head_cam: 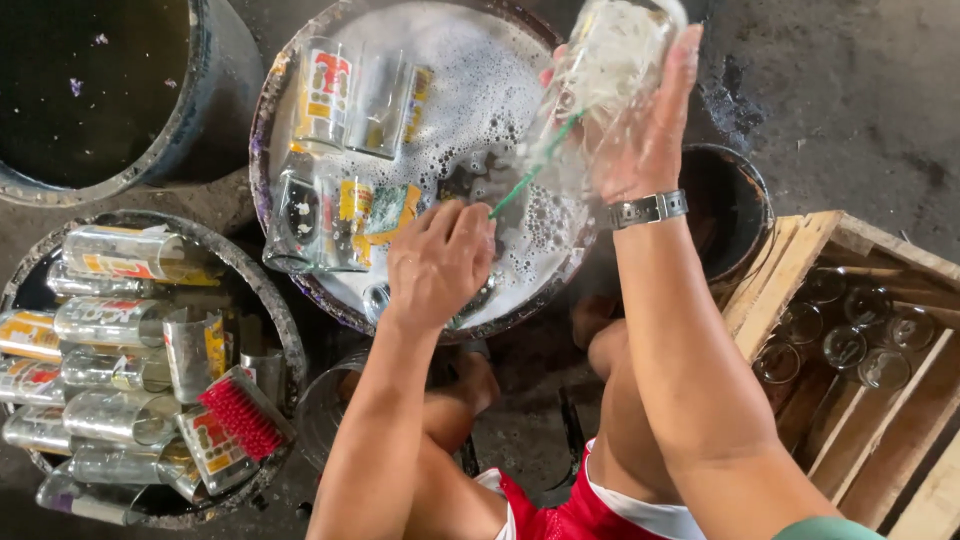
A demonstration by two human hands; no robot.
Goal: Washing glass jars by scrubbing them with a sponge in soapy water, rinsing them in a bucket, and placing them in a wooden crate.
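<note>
Head view, right hand [640,130] raised gripping glass [600,70]

Right hand [640,130] grips a clear glass tumbler [600,70], wet and glossy, coated in white foam. Thin green plastic rod [530,178] juts from its mouth. Wrist carries a shiny metal link watchband [648,209]. Left hand [440,262] is wet and sits over a round, worn-rimmed basin [262,150] of frothy, matt-white suds. Clear printed glasses [345,100] in it look slick. Red bristled plastic brush [243,417] looks rough. Rough, unfinished pale wooden crate [800,262] holds clear glasses [845,345]. Grey concrete floor [850,100] is matt, coarse, damp-stained.
</note>
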